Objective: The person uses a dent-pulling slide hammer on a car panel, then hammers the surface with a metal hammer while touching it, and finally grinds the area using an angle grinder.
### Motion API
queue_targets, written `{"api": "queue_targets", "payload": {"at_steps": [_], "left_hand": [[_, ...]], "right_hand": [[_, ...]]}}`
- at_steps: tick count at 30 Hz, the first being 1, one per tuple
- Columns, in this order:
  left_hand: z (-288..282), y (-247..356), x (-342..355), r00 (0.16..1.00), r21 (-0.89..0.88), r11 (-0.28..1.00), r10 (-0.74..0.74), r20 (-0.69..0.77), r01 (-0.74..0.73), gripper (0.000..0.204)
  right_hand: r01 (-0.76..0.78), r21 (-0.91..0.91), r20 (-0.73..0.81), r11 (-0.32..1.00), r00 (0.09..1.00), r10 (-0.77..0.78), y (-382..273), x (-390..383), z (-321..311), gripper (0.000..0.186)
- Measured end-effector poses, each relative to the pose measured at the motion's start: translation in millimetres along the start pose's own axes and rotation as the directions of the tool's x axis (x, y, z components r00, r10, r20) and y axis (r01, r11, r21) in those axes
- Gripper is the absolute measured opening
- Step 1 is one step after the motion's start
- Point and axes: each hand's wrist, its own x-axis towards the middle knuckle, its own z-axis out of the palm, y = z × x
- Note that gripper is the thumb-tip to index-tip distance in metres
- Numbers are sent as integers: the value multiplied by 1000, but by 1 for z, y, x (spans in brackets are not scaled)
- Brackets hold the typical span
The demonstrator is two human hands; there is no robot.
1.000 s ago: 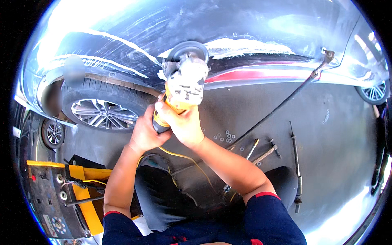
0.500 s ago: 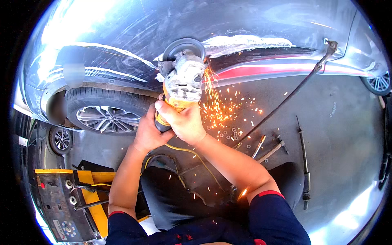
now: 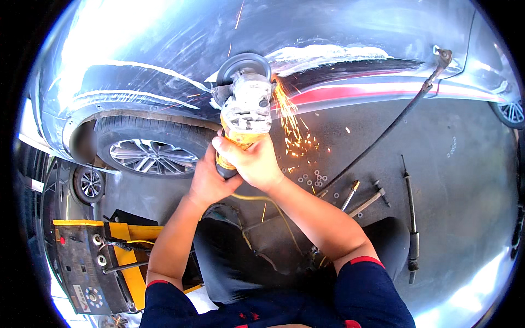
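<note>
Both my hands grip an angle grinder point(image 3: 249, 109) with a yellow-orange body and a worn, whitish head. My left hand point(image 3: 212, 177) wraps round the lower end of its body. Higher up, my right hand point(image 3: 254, 164) closes round the body, its thumb along the side. The dark round disc point(image 3: 244, 64) lies against the dented grey car panel point(image 3: 180, 65). From the disc's right side, orange sparks point(image 3: 285, 109) stream down toward the floor. Bare scratches and white patches mark the panel. Whatever lies directly under the disc is hidden.
A car wheel point(image 3: 156, 156) stands left of my hands. A long rod point(image 3: 377, 139) slants from the panel to the floor. Washers point(image 3: 317, 177), a hammer point(image 3: 369, 202) and a slide-hammer-like bar point(image 3: 413, 235) lie right. A yellow-and-black machine point(image 3: 95, 265) stands lower left; a yellow cord point(image 3: 257, 198) trails below the grinder.
The view has shifted slightly, so the scene sits a little differently. The grinder stays at nearly the same spot on the panel. The sparks now form a narrower, less scattered stream.
</note>
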Motion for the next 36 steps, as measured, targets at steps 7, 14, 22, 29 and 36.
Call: {"api": "queue_targets", "payload": {"at_steps": [7,14,22,29,36], "left_hand": [[6,22,5,988,87,989,-127,83,120,92],[9,46,22,960,95,977,-204,193,189,91],[19,54,19,990,121,991,-78,120,64,85],[41,54,-2,995,19,996,-90,34,89,90],[53,57,-2,997,17,999,43,-67,-42,85]], "right_hand": [[56,33,-65,998,996,-53,-11,-3,-9,30],[169,-61,-98,984,980,-174,-31,0,-16,29],[219,-157,-111,963,965,-238,-39,-2,-23,36],[236,-251,-51,939,965,-257,-38,-3,-28,36],[273,-291,31,917,960,-277,-40,-2,-37,38]]}}
